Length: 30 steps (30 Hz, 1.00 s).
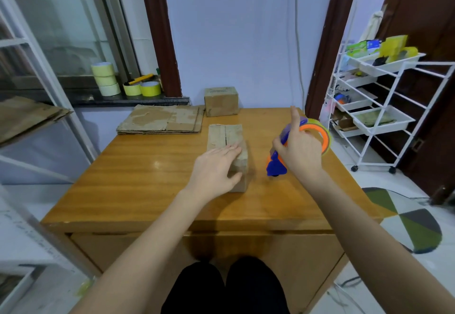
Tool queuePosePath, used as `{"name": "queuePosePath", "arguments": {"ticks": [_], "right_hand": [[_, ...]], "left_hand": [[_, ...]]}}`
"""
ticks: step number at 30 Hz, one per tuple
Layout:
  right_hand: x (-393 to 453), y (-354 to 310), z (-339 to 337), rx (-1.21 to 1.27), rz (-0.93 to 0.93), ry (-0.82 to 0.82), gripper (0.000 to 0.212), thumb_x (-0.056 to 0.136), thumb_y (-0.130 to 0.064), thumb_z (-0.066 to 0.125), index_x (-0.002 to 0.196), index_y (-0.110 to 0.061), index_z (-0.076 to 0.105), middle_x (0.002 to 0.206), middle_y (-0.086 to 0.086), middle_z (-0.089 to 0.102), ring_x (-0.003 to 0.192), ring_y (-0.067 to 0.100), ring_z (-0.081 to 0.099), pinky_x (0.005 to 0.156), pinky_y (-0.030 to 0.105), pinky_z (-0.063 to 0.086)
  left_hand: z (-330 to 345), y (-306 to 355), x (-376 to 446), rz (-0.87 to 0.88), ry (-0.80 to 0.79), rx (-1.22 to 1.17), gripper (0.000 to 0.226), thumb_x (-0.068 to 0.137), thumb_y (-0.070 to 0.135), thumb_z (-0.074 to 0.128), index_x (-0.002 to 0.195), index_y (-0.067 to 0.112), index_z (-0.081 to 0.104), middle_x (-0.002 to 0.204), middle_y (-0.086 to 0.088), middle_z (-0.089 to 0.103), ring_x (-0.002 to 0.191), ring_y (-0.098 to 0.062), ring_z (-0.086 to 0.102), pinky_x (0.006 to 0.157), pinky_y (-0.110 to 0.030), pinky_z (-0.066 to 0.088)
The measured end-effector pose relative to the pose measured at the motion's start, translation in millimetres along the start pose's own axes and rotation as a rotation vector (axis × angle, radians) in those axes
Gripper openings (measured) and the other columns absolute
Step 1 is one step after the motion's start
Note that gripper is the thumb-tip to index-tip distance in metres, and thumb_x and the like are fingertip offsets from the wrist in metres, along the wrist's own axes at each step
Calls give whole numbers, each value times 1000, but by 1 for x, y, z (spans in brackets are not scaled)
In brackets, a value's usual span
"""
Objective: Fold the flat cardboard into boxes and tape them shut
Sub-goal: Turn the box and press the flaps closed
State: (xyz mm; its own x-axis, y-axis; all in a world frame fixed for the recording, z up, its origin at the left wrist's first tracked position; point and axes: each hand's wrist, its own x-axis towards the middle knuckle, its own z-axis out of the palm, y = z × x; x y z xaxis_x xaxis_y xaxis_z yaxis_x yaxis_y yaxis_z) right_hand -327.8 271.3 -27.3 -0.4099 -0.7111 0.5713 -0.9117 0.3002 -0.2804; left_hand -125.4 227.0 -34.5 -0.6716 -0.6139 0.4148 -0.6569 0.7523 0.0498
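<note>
1 flat left hand (216, 168) atop box (230, 139), right hand (301, 152) gripping tape dispenser (277, 163).

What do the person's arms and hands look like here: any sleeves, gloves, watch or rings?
Both forearms are bare as far as the frame shows them, with no sleeves in sight. The left hand and right hand wear no gloves. No watch, bracelet or ring shows on either wrist or on the visible fingers.

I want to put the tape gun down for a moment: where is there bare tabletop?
Bare wood lies left of the box under the left hand, below the flat cardboard stack, and along the near table edge. The right hand holds the tape dispenser over free wood too. The far edge, around the finished box, is crowded.
</note>
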Motion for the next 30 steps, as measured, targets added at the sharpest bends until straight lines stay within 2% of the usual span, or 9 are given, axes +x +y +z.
{"name": "queuePosePath", "arguments": {"ticks": [3,8,12,15,16,18,20,25,30], "right_hand": [[6,-3,2,48,-58,-2,83,90,-17,58,153,-13,3,74,9,52,57,23,45,42,28,23],[5,-5,14,275,-82,-26,91,86,-9,66,153,-20,5,85,11,61,65,30,59,55,30,40],[-12,4,26,389,-119,-120,89,87,-12,67,153,-22,8,108,17,64,95,32,63,72,34,47],[-22,16,25,407,-167,-140,82,86,-10,68,151,-24,20,129,14,55,123,29,48,93,35,44],[-24,20,24,420,-174,-132,80,85,-9,69,149,-23,24,129,13,55,123,28,47,93,32,42],[-31,27,21,472,-155,-124,74,84,-7,68,146,-21,31,121,11,58,109,28,55,82,25,40],[-39,34,18,517,-134,-124,68,85,-7,68,142,-20,35,119,10,59,103,27,59,79,23,40],[-61,52,11,546,-84,-159,67,84,-7,68,140,-17,32,103,1,52,91,21,56,73,25,39],[-80,61,11,549,-52,-172,72,81,-5,70,140,-17,30,108,2,52,93,25,59,75,33,47]], "left_hand": [[-2,1,2,-42,2,-17,60,91,45,53,147,32,33,152,15,31,139,-7,32,105,-27,36],[-2,3,2,-73,-16,-55,59,90,40,55,146,33,35,152,16,32,139,-6,31,106,-27,34],[-1,1,3,-89,-13,-65,59,89,39,56,145,33,37,150,16,35,137,-6,34,106,-26,34],[0,1,4,-94,-13,-65,57,89,40,55,144,34,38,149,17,37,136,-6,36,103,-27,37],[-1,1,4,-96,-18,-66,57,90,40,55,144,34,38,149,17,37,136,-6,36,102,-27,38],[-1,0,5,-97,-27,-62,56,90,40,55,143,34,39,149,17,37,135,-6,37,100,-27,39],[-1,-1,6,-96,-31,-56,54,91,40,54,143,34,40,149,17,37,134,-6,38,99,-27,41],[-1,1,4,-104,-16,-56,50,93,38,56,141,34,42,147,18,39,134,-6,39,99,-28,41],[-5,5,-1,-100,-39,-57,51,93,36,57,142,34,42,148,17,40,134,-9,40,101,-29,39]]}}
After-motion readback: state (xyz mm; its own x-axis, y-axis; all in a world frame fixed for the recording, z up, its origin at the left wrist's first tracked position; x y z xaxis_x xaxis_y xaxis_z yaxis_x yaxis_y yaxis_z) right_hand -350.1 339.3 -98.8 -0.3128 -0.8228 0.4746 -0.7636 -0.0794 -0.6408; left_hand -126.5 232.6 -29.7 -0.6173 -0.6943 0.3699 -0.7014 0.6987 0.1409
